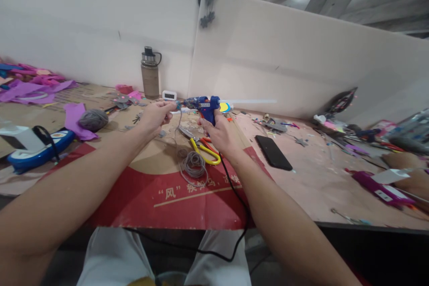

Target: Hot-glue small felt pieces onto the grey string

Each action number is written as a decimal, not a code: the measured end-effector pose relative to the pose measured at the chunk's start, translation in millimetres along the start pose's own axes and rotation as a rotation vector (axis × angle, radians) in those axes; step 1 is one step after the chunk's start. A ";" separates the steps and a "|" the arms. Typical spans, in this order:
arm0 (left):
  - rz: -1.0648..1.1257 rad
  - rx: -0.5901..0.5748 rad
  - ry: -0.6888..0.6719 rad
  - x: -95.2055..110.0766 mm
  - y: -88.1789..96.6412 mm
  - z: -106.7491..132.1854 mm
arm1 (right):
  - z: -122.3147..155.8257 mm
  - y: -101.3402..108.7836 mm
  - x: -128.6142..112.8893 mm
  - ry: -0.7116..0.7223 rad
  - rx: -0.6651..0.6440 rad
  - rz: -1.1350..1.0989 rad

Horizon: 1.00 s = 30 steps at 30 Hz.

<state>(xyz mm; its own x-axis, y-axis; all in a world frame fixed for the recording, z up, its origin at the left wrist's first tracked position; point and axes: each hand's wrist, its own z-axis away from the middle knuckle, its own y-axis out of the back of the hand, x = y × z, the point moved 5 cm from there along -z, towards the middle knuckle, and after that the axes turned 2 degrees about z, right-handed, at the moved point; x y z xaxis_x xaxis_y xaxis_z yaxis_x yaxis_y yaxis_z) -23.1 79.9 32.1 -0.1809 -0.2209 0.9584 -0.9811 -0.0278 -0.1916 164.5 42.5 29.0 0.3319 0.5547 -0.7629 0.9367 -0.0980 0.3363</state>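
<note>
My right hand is wrapped round the handle of a blue hot glue gun. A long translucent glue stick juts from its back end, and its nozzle points left. My left hand is closed, fingertips pinching the end of grey yarn together with a small bluish piece too small to make out, right at the nozzle. That yarn hangs down to a loose coil on the red and brown cardboard. Yellow-handled scissors lie under the glue gun, beside an orange-handled tool.
A black phone lies to the right, a grey yarn ball to the left. Behind stand a bottle and a small white digital display. Power strips sit at both sides. The gun's black cord drops over the table edge.
</note>
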 end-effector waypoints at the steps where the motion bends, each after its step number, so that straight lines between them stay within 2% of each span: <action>1: -0.001 -0.002 0.001 -0.3 0.0 -0.3 | 0.0 0.0 0.0 0.008 0.004 0.003; 12: 0.000 -0.004 0.013 -2.5 1.2 -2.8 | -2.9 -2.0 0.9 0.068 -0.009 0.077; 23: -0.019 0.001 0.002 -1.0 0.5 -2.0 | -1.8 -2.1 4.1 0.041 0.001 0.019; 30: -0.014 0.005 0.003 -1.7 0.9 -2.3 | -1.9 -1.7 -2.0 0.032 -0.002 0.039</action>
<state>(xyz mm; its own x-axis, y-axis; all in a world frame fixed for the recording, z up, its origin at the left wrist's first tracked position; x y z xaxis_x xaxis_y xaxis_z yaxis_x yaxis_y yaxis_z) -23.8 82.5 30.7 -0.1670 -0.2172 0.9617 -0.9832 -0.0361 -0.1789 162.0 43.1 30.9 0.3641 0.5768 -0.7313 0.9230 -0.1186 0.3660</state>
